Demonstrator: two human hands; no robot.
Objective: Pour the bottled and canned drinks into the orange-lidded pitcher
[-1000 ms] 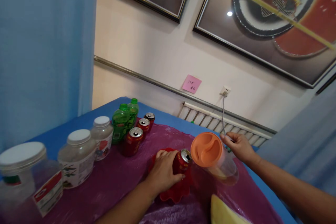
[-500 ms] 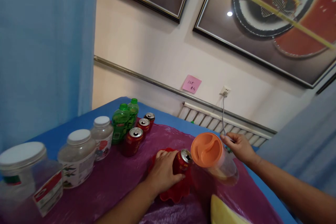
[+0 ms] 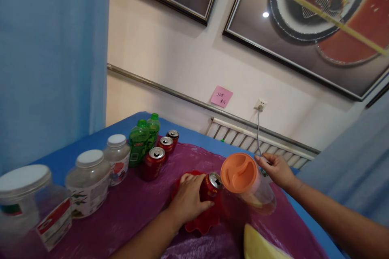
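Observation:
My left hand (image 3: 189,195) is wrapped around a red drink can (image 3: 212,186), its opened top facing up. The can is in or just above a red scalloped dish (image 3: 203,223); my hand hides where they meet. To its right, a clear pitcher (image 3: 261,197) with an orange lid (image 3: 239,173) is tilted towards the can. The lid's edge lies close to the can's top, and a little yellowish liquid shows inside. My right hand (image 3: 278,168) is closed at the pitcher's far side, seemingly on its handle, which is mostly hidden. No stream of liquid can be made out.
On the left stand clear jars with white lids (image 3: 90,158), green bottles (image 3: 139,141) and three more cans (image 3: 154,164). A yellow curved object (image 3: 261,245) lies at the front. Purple plastic sheeting (image 3: 127,218) covers the blue table (image 3: 194,131). A radiator (image 3: 243,139) is behind.

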